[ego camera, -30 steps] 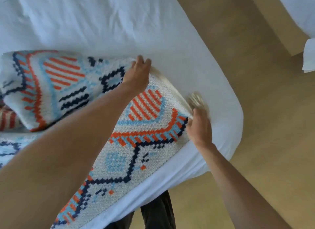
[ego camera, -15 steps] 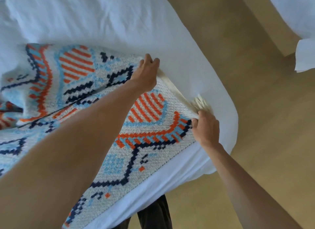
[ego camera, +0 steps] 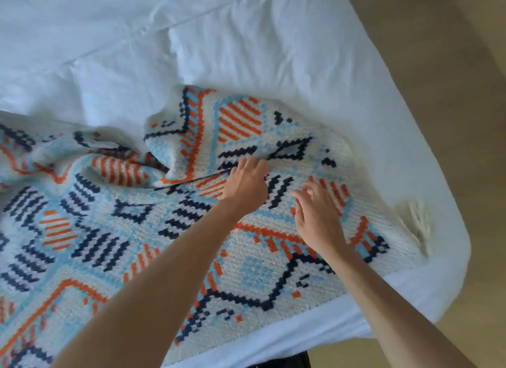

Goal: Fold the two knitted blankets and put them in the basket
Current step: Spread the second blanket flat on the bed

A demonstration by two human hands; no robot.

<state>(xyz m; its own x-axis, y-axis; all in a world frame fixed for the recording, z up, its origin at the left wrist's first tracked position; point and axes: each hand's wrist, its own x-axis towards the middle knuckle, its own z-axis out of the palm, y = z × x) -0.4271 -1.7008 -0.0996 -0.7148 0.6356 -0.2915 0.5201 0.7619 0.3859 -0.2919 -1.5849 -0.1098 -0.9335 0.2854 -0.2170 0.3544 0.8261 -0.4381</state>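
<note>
Though beneath blanket (ego camera: 137, 244), bed (ego camera: 273, 52) (tan floor (ego camera: 451, 93)).

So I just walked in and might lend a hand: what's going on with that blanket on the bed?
A person is folding a knitted blanket patterned in orange, navy and light blue on a white-sheeted bed. The left hand rests at the edge of a turned-over flap; the right hand is beside it, fingers loosely bent, holding nothing. A cream tassel lies near the bed's corner. The blanket is mostly spread out, and no basket is in view.
</note>
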